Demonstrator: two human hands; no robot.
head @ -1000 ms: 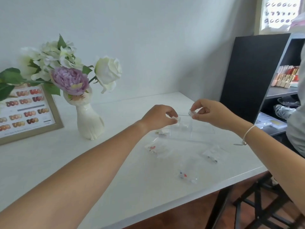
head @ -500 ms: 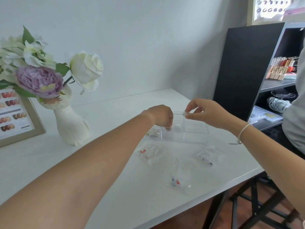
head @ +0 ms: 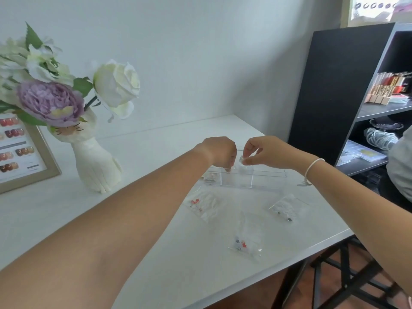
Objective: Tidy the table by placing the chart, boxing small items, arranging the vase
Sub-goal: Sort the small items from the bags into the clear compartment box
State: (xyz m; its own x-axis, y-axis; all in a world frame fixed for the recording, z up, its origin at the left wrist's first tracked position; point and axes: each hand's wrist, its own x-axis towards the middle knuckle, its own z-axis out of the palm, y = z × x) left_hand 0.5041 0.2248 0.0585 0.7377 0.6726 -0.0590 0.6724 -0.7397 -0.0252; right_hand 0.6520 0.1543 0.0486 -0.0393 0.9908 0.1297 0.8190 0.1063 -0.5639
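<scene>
A clear compartment box [head: 256, 180] lies on the white table [head: 156, 253]. My right hand [head: 269, 152] is above it, pinching a small clear packet [head: 242, 161] between thumb and fingers. My left hand [head: 220, 152] sits close beside it, fingers bunched and pointing down into a box compartment; whether they hold anything is hidden. Three clear bags of small coloured items lie nearer me: one bag [head: 204, 204], another bag [head: 245, 241], a third bag [head: 284, 207]. A tiny packet [head: 209, 176] rests at the box's left end. The white hand-shaped vase [head: 95, 161] with flowers and the framed chart [head: 22, 152] stand at the left.
A black shelf unit [head: 334, 97] with bottles and boxes stands right of the table. A person in a grey sleeve [head: 401, 166] is at the far right. A dark stool frame [head: 345, 275] is below the table's front edge [head: 278, 259].
Both hands have come down closer to the box and nearer each other. My left hand's fingers have dipped into a compartment. The view has shifted right.
</scene>
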